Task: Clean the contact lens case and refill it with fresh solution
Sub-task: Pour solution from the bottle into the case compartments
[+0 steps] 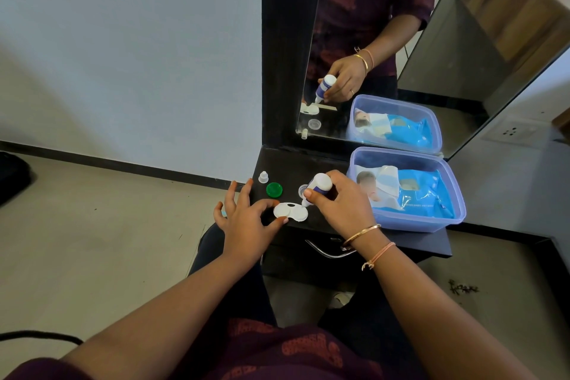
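The white two-well lens case lies on the black dresser top. My left hand pinches its left well between thumb and forefinger, the other fingers spread. My right hand grips a small white and purple solution bottle, tipped nozzle-down over the case's right well. A green cap and a small clear bottle cap sit behind the case. A clear lid shows partly behind the bottle.
A clear blue-tinted plastic box holding a blue wet-wipes pack stands at the right of the dresser top. A mirror rises behind it. A metal drawer handle sits below the front edge. A wall is at the left.
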